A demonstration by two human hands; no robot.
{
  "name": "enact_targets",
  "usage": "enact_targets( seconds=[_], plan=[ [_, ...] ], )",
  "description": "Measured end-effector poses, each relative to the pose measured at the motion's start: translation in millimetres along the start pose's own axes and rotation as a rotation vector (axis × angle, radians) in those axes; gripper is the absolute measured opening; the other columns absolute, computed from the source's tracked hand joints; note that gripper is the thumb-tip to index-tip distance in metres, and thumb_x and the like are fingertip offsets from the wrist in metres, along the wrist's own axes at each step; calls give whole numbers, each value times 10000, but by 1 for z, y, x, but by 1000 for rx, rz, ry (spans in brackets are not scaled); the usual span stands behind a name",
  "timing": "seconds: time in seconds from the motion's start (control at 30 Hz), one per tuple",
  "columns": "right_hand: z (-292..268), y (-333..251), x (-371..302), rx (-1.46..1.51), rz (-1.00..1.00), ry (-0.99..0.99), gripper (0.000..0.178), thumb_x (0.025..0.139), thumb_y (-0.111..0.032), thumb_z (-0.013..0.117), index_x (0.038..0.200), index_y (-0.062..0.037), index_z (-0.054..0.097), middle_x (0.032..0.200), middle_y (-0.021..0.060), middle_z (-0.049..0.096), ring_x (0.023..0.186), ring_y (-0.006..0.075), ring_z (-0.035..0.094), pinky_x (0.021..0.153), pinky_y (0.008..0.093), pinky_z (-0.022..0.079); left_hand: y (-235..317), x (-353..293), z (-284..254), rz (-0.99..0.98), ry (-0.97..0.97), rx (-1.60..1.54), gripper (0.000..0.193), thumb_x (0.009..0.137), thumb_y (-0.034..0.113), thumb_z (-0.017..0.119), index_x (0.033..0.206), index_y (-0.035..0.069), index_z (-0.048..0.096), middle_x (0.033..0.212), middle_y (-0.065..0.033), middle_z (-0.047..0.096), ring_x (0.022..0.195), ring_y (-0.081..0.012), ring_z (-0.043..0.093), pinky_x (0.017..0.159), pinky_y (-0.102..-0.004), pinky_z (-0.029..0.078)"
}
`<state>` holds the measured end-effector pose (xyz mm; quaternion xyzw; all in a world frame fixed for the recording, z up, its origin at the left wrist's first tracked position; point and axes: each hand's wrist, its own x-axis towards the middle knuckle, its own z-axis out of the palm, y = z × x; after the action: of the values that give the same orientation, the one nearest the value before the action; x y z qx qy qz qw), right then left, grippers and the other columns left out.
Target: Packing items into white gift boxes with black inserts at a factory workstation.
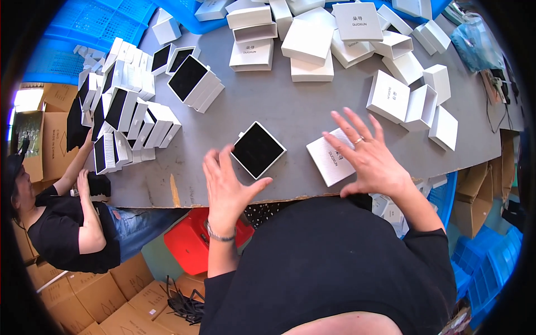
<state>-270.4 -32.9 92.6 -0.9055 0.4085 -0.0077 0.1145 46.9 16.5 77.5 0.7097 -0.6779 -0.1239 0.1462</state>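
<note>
A white box tray with a black lining (258,149) lies on the grey table in front of me. My left hand (228,181) is at its near left side, fingers spread, with nothing in it. To the right lies a white box sleeve (326,162) with dark print on top. Over its right part hovers my right hand (371,159), fingers spread and a ring on one of them; whether it touches the sleeve I cannot tell.
White sleeves (310,39) pile up at the back. Black-lined trays (123,109) stand stacked at the left, where a co-worker (67,218) sits. Blue crates (100,25) are at the back left, a clear bag (475,44) at the far right. A red stool (192,245) stands below the table edge.
</note>
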Motion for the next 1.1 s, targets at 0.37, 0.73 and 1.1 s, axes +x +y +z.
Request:
enact_targets(
  seconds=[0.37, 0.73, 1.1],
  plan=[
    [70, -23, 27, 197, 105, 272, 1039, 614, -369, 863, 1521, -117, 423, 1390, 162, 469, 1300, 390, 428, 1090, 516, 338, 4, 38, 39, 315, -300, -168, 1116, 623, 381, 938, 1529, 87, 358, 1590, -227, 294, 1301, -447, 519, 979, -459, 551],
    [59, -1, 31, 273, 1, 247, 1047, 577, -320, 885, 1511, -137, 448, 1393, 169, 477, 1305, 399, 430, 1103, 537, 331, 7, 46, 54, 493, -28, -70, 1006, 572, 302, 955, 1430, 104, 468, 1352, -161, 463, 1219, -370, 506, 1018, -462, 478],
    [58, 5, 36, 262, -25, 222, 1021, 581, -275, 863, 1508, -132, 460, 1387, 196, 503, 1292, 401, 454, 1088, 536, 337, 3, 31, 71, 461, 3, -360, 1011, 531, 230, 975, 1389, 72, 465, 1326, -164, 448, 1225, -361, 500, 1013, -452, 483]
  ],
)
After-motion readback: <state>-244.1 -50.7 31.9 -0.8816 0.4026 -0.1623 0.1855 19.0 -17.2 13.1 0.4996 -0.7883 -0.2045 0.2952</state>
